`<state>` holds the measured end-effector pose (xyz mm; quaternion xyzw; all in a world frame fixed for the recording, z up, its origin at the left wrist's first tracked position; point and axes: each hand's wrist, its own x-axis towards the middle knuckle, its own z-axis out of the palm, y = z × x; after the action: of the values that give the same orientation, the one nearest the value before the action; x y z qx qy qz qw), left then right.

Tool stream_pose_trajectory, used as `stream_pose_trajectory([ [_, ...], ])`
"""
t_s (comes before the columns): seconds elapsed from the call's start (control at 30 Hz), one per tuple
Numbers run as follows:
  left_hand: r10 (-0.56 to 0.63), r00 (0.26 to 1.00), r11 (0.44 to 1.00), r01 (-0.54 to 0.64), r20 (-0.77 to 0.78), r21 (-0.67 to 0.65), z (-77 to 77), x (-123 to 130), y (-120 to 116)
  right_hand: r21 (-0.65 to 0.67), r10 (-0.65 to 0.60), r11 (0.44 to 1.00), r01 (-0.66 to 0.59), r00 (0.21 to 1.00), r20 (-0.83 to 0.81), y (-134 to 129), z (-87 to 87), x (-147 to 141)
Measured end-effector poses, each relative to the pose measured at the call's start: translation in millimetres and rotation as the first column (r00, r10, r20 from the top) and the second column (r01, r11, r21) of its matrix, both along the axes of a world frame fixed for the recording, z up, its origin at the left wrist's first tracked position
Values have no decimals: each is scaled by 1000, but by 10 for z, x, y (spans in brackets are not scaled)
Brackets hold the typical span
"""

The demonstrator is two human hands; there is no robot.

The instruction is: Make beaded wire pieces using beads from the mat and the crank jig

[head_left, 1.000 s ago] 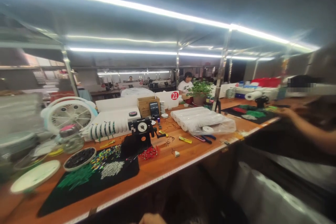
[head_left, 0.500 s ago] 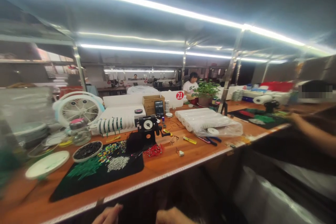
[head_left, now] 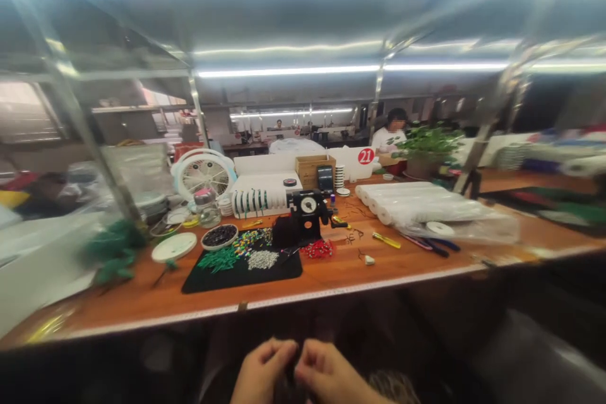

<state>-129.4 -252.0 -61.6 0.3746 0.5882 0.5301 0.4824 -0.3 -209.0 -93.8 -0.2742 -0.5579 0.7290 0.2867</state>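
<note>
My left hand (head_left: 266, 369) and my right hand (head_left: 329, 371) are close together at the bottom centre, below the table's front edge. Both have fingers and thumb pressed together; whatever lies between them is too dark and small to name. Beyond them on the table, a black mat (head_left: 284, 269) carries green strips (head_left: 218, 260), silvery pieces (head_left: 262, 259) and multicoloured beads (head_left: 246, 242). A black winding machine (head_left: 307, 221) with a dial and crank stands behind, white discs (head_left: 260, 202) lined up on its left. Red pieces (head_left: 318, 249) lie by its base.
White rolls in plastic (head_left: 407, 202), pliers (head_left: 433, 245) and a yellow-handled tool (head_left: 386, 240) lie on the right. A bowl of black pieces (head_left: 220, 237), a white lid (head_left: 174, 247), a jar (head_left: 206, 208) and a fan (head_left: 203, 177) stand left. A person (head_left: 391, 132) sits beyond.
The view has swung left and levelled out. My hands have come up and closer together. The neighbouring person's arm on the right has left the view.
</note>
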Motion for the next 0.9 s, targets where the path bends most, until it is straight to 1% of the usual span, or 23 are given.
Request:
stream_pose_trajectory([
  [0.03, 30, 998, 1000, -30, 55, 6, -27, 5, -16, -7, 7, 1000, -7, 1000, -25, -40, -8, 7],
  [0.1, 68, 991, 998, -69, 117, 4, -47, 14, -42, -14, 4, 1000, -5, 998, -58, -109, -1, 28],
  [0.17, 100, 985, 995, -103, 140, 9, -23, 5, -53, 2, -1, 1000, 1, 998, -60, -152, 23, 57],
  [0.2, 115, 983, 993, -119, 144, 17, 1, -10, -52, 34, 2, 999, -1, 999, -48, -161, 35, 76],
  [0.27, 142, 979, 988, -149, 144, 40, 61, -60, -40, 155, -3, 988, 2, 1000, 9, -154, 51, 128],
  [0.3, 155, 978, 985, -163, 142, 52, 91, -92, -31, 234, -10, 972, -2, 999, 51, -139, 53, 162],
  [0.37, 180, 974, 978, -192, 137, 78, 142, -158, -16, 382, -16, 923, -43, 988, 151, -92, 46, 243],
  [0.4, 193, 973, 975, -205, 129, 90, 163, -186, -12, 433, -15, 898, -76, 979, 203, -60, 40, 288],
  [0.47, 210, 973, 971, -219, 97, 100, 196, -215, -21, 492, -1, 855, -161, 950, 313, 14, 41, 373],
  [0.5, 211, 975, 971, -217, 65, 98, 211, -211, -34, 518, -18, 835, -183, 933, 359, 52, 52, 405],
  [0.53, 202, 979, 975, -202, 15, 96, 224, -191, -52, 544, -55, 819, -183, 918, 392, 86, 73, 424],
  [0.57, 177, 983, 980, -171, -55, 100, 235, -156, -75, 566, -106, 809, -157, 908, 404, 111, 105, 429],
  [0.6, 142, 980, 986, -127, -138, 111, 242, -109, -101, 573, -147, 812, -116, 908, 393, 123, 144, 416],
  [0.63, 97, 968, 989, -67, -232, 131, 245, -52, -128, 553, -165, 830, -66, 919, 357, 119, 187, 388],
  [0.67, 54, 947, 988, -4, -317, 157, 242, 9, -156, 495, -139, 868, -34, 941, 308, 100, 229, 345],
  [0.7, 30, 924, 982, 43, -382, 182, 235, 66, -183, 395, -70, 918, -39, 964, 257, 66, 266, 293],
  [0.73, 31, 905, 978, 61, -423, 201, 225, 111, -207, 270, 18, 960, -75, 978, 207, 23, 292, 236],
  [0.77, 42, 893, 977, 57, -448, 206, 214, 135, -225, 139, 98, 983, -121, 982, 161, -24, 305, 179],
  [0.8, 54, 883, 979, 45, -466, 200, 208, 129, -235, 24, 149, 988, -153, 981, 124, -71, 303, 126],
  [0.83, 64, 870, 982, 32, -488, 187, 211, 88, -232, -61, 167, 985, -162, 981, 97, -113, 286, 81],
  [0.87, 82, 847, 985, 12, -525, 174, 227, 6, -214, -118, 169, 980, -159, 982, 80, -149, 256, 47],
  [0.9, 96, 816, 986, 0, -570, 166, 260, -120, -180, -148, 168, 976, -157, 984, 65, -177, 215, 24],
])
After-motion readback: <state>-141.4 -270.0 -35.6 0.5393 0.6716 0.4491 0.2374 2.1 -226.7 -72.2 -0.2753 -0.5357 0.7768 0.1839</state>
